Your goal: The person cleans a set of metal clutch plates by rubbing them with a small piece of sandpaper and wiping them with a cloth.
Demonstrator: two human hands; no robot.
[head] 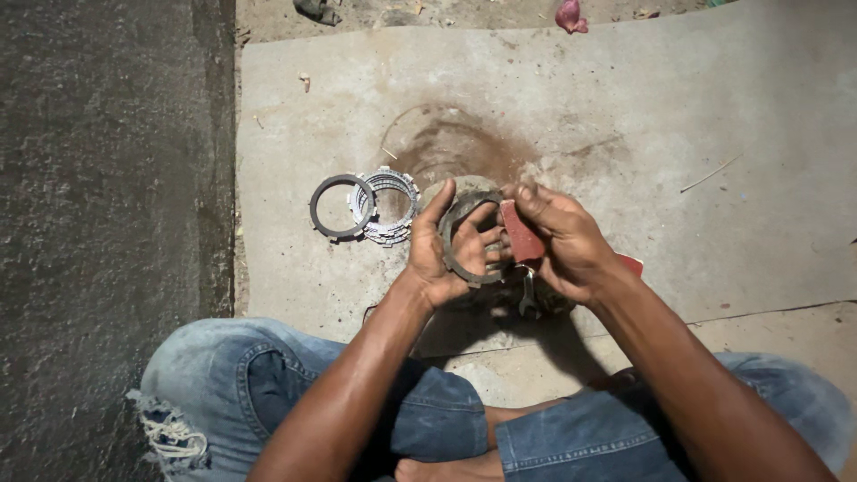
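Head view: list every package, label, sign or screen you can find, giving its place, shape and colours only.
None in view. The nearest to one is the reddish sheet, an unmarked folded strip in the right hand, pressed against the dark ring that the left hand holds.

A pale concrete slab point(696, 161) fills most of the view, with a brown rusty stain point(455, 147) near the centre. At 9 o'clock lies a dark rough asphalt strip point(98, 196). At 12 o'clock the bare dirt ground point(464, 11) begins (some small litter is there). The light is hard and comes from above.
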